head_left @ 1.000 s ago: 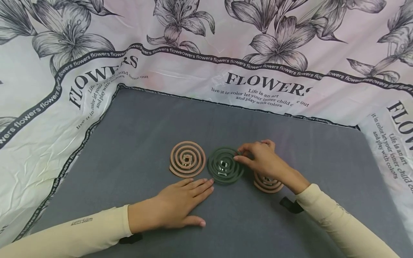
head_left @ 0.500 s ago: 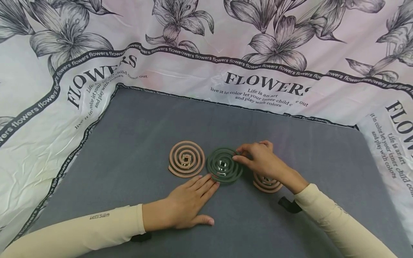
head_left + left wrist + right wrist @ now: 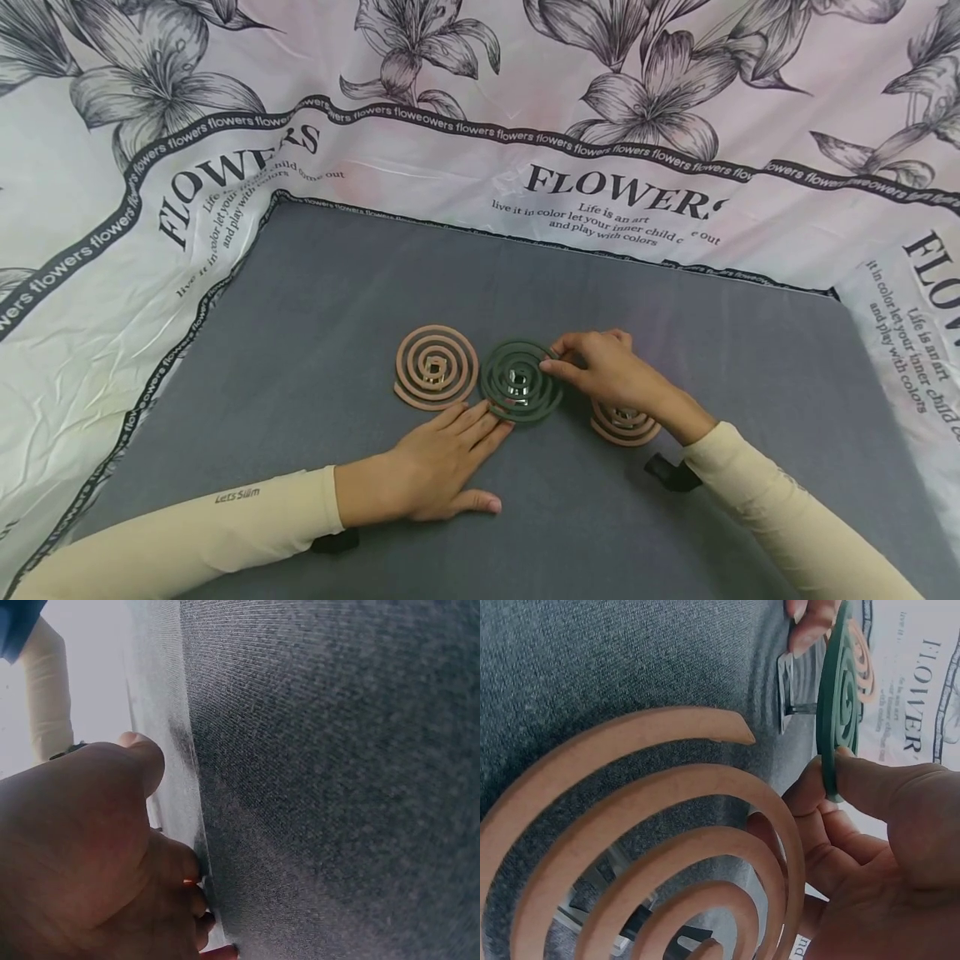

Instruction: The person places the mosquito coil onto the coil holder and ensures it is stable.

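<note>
A green mosquito coil (image 3: 517, 364) sits raised on a metal stand (image 3: 784, 694). My right hand (image 3: 618, 375) pinches its right edge between thumb and fingers, as the right wrist view also shows. My left hand (image 3: 442, 467) lies palm down on the grey cloth, fingers straight, fingertips at the coil's lower left edge; whether they touch it I cannot tell. To the left is a tan mosquito coil (image 3: 433, 332) on its own stand. Another tan coil (image 3: 727, 780), also over a metal stand, lies partly hidden under my right wrist in the head view.
Grey cloth (image 3: 360, 267) covers the work surface. A white flower-printed sheet (image 3: 450, 183) rises behind it and along both sides. Dark wrist straps (image 3: 671, 473) show below my sleeves.
My left hand has slid right, and its fingertips now reach the green coil's lower edge. My right hand has kept its pinch in nearly the same place.
</note>
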Available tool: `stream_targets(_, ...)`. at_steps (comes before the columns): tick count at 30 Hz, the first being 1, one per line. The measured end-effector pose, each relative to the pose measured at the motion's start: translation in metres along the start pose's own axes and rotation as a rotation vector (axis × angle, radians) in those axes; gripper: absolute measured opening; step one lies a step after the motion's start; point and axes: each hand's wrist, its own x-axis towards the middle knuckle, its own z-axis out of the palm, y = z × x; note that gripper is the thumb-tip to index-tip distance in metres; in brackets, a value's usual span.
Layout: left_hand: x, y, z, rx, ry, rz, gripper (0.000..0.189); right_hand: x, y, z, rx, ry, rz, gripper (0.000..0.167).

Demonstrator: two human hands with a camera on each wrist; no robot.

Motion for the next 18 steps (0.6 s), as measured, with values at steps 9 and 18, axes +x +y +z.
stream_targets(9,-0.0004,-0.0017,0.0013,-0.007,0.016,0.009,0.093,0.0043,0.0014,-0.0019,-0.013,-0.026,0.027,0.030)
stream_targets(18,-0.0006,-0.0021,0.0013,-0.010,0.009,0.002,0.093,0.0051,0.0000,-0.0084,-0.012,-0.064,0.027,0.022)
